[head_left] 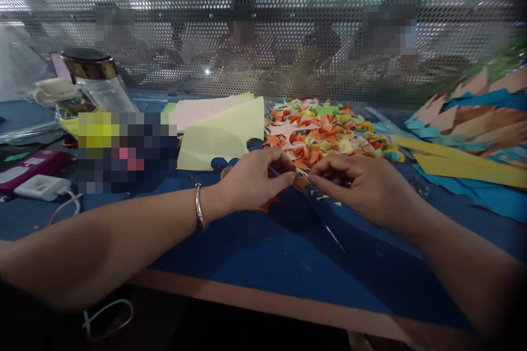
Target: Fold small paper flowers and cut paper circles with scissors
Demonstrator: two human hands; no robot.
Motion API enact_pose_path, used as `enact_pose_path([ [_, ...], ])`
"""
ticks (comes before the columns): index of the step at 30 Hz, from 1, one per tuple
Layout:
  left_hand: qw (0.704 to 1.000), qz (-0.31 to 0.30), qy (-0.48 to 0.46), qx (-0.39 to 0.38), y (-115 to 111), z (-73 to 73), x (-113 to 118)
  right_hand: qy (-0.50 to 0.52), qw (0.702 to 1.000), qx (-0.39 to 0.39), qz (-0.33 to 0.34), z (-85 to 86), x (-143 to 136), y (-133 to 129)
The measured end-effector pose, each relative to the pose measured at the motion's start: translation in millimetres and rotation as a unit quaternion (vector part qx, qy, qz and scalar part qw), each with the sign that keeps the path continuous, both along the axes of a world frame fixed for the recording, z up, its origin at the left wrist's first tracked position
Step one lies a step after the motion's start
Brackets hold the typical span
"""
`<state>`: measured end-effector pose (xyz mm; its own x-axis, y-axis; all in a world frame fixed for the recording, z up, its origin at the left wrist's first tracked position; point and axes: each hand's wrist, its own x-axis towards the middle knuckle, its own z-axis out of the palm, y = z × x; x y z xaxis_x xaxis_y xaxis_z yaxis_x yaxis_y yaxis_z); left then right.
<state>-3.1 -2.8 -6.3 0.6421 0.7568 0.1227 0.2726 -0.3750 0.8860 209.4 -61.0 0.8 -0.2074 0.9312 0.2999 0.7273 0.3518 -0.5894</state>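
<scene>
Both hands meet over the blue table [263, 252], fingertips close together. Between them is a small yellow-orange paper piece [302, 182]. My left hand [255, 178], with a silver bangle at its wrist, pinches the piece between thumb and fingers. My right hand [362, 184] is closed in a pinch at the piece's right side; its exact contact is too small to make out. Just behind the hands lies a heap of colourful folded paper pieces [325, 131]. An orange paper star [265, 207] lies partly hidden under my left hand. A thin metal point [335, 238] rests below the hands.
Pale yellow paper sheets [222, 134] lie behind my left hand. At the left stand a clear bottle [107, 85], a white charger [43, 187] and a magenta box [37, 167]. Yellow paper strips [469, 164] and layered pointed paper [465, 109] lie right. A perforated metal screen [280, 60] rises behind.
</scene>
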Motion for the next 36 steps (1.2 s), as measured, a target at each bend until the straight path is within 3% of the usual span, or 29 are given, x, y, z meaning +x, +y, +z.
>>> enact_pose_path([
  [3, 0.989, 0.005, -0.074, -0.127, -6.5, 1.3, 3.0, 0.032, 0.998, 0.037, -0.031, 1.6, -2.8, -3.0],
  [6, 0.939, 0.011, -0.171, -0.298, -10.8, 3.1, 7.2, 0.041, 0.996, 0.067, -0.042, 3.6, -6.1, -5.8],
  [9, 0.890, 0.006, -0.239, -0.388, -11.6, 4.0, 10.1, 0.038, 0.994, 0.091, -0.037, 5.7, -8.5, -7.7],
  [15, 0.877, -0.017, -0.285, -0.385, -6.2, 1.6, 8.8, 0.038, 0.995, 0.086, -0.039, 7.5, -11.0, -9.5],
  [24, 0.935, -0.011, -0.221, -0.278, -7.0, -0.1, 7.5, 0.077, 0.994, 0.070, -0.033, 6.3, -14.1, -9.4],
  [36, 0.939, -0.038, -0.203, -0.274, -4.1, 0.3, 3.2, 0.064, 0.997, 0.039, 0.006, 5.4, -9.2, -9.0],
])
